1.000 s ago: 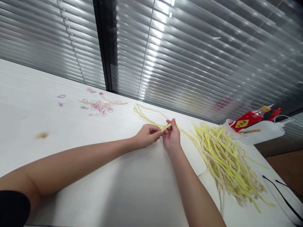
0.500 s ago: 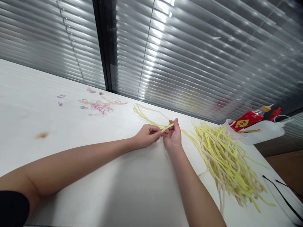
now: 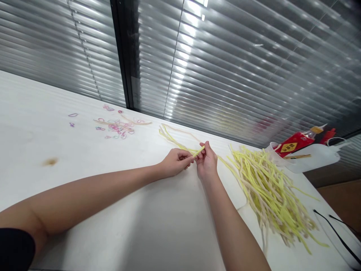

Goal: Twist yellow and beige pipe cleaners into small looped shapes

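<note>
My left hand [image 3: 175,162] and my right hand [image 3: 207,162] meet over the white table [image 3: 84,165], both pinching a short stretch of a yellow fuzzy stick [image 3: 199,151]. The fingers of each hand are closed on it. A few more long yellow sticks [image 3: 168,134] trail away from my hands toward the window. A big heap of yellow and cream sticks [image 3: 267,188] lies just right of my right hand.
Small coloured rubber bands [image 3: 115,127] are scattered at the back left of the table. A white tray [image 3: 313,158] with a red packet [image 3: 293,142] stands at the far right. Black cords [image 3: 335,233] lie at the right edge. Closed blinds [image 3: 225,67] run behind the table.
My hands stay in the same spot; the fingers of my right hand have shifted slightly along the yellow stick.
</note>
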Available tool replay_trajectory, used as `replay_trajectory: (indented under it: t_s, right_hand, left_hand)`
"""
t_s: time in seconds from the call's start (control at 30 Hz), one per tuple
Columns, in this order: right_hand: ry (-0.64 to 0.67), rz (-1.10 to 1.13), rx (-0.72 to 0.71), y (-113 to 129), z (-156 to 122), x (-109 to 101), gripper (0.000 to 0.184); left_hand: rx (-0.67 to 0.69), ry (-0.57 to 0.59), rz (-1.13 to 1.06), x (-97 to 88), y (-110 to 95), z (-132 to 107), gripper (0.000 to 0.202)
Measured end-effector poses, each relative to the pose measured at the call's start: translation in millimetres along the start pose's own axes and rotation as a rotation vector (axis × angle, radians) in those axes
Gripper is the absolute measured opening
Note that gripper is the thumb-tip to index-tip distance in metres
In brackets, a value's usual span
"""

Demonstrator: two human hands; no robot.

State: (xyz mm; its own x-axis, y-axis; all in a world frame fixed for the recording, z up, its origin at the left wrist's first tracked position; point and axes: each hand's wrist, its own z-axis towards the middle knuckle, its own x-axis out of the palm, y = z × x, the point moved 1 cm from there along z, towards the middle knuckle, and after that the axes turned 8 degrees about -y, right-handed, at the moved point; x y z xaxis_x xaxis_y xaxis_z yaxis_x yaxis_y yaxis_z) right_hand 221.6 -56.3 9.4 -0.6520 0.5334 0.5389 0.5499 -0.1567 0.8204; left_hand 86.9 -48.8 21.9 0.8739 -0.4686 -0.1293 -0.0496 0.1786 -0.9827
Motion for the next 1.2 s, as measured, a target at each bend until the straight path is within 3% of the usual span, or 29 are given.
replay_trajectory:
  t_s: [0.53, 1.0, 1.1, 1.2]
  right_hand:
    - [-0.076, 0.031, -0.015, 1, -1, 0, 0.027]
    - [0.299, -0.266, -0.11, -9, -9, 4, 0.021]
    - [0.256, -0.291, -0.175, -11, -7, 3, 0.023]
    - [0.132, -0.304, -0.25, -11, -5, 2, 0.026]
  left_hand:
    - [-0.034, 0.003, -0.009, 1.5, 2, 0, 0.03]
    - [0.005, -0.065, -0.102, 0.3, 0, 3, 0.031]
    - [0.002, -0.052, -0.099, -0.3, 0, 4, 0.031]
    - [0.008, -0.041, -0.08, -0.2, 2, 5, 0.029]
